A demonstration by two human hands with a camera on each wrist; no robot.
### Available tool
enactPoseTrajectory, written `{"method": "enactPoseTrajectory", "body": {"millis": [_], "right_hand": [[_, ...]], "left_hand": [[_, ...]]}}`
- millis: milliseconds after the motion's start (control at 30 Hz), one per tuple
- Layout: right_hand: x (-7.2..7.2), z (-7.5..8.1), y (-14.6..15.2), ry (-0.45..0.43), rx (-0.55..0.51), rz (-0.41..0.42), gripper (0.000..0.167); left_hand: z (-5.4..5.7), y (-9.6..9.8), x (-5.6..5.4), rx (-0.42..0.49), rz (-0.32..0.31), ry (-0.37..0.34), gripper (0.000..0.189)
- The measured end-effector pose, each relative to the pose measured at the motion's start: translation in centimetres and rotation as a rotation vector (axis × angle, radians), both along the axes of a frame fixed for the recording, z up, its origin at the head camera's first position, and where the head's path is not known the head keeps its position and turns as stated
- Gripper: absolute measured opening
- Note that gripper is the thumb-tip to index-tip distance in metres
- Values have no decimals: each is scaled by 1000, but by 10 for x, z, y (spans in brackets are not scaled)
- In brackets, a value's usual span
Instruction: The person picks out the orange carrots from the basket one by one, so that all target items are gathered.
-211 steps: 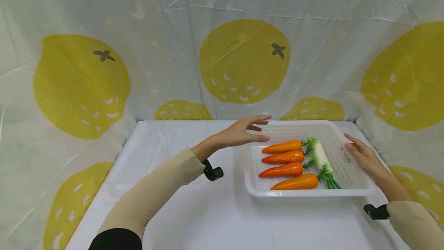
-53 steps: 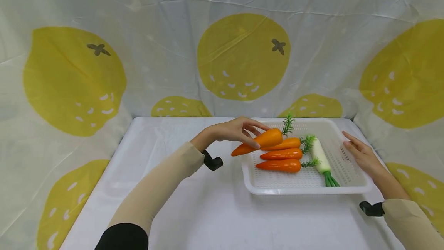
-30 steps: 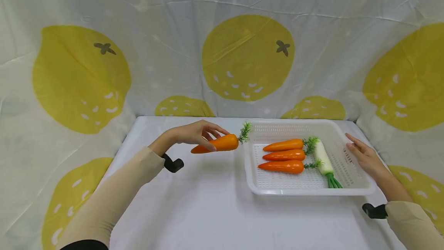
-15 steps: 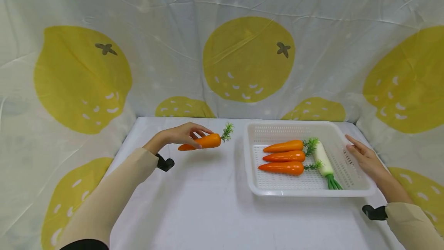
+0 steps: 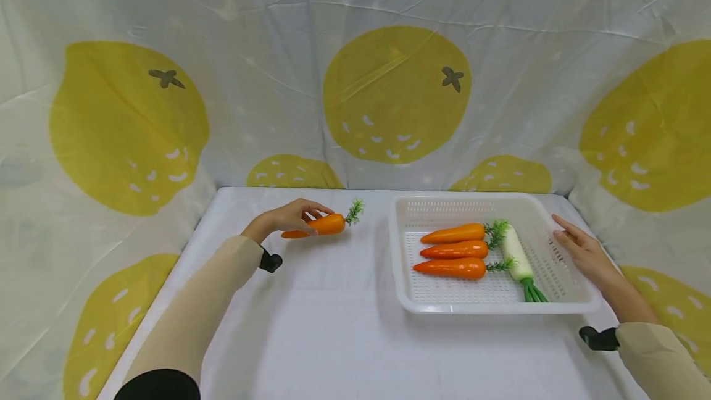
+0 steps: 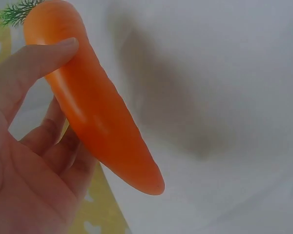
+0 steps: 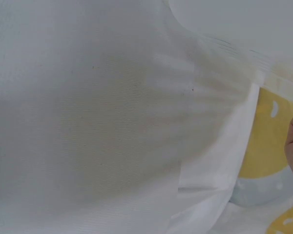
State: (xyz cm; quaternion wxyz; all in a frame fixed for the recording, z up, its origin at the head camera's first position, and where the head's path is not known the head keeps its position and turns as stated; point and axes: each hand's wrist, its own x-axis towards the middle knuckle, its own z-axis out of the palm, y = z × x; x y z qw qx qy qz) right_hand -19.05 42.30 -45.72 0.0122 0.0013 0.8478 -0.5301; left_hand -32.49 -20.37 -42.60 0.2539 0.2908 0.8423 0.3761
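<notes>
We see the left hand pinching an orange carrot between thumb and fingers near its thick end, just above the white table. The held carrot is well to the left of the white basket, its leafy top toward the basket and its tip toward the wrist. From the left wrist we find its shadow lying apart from it on the table. We see the right hand at the basket's right side, fingers nearly straight; we cannot tell whether it presses the rim. In the basket we count three carrots side by side, tips to the left, with a white radish beside their leaves. Behind, we see a pale curtain printed with yellow lemons
</notes>
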Motion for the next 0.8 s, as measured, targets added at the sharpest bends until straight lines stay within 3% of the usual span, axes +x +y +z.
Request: {"method": "enactPoseTrajectory", "body": {"millis": [533, 800], "right_hand": [[-1, 1, -2, -9, 23, -11, 60], [0, 1, -1, -12, 18, -14, 60]], "left_hand": [[-27, 9, -11, -20, 48, 31, 54], [-30, 11, -15, -47, 54, 60, 55]]}}
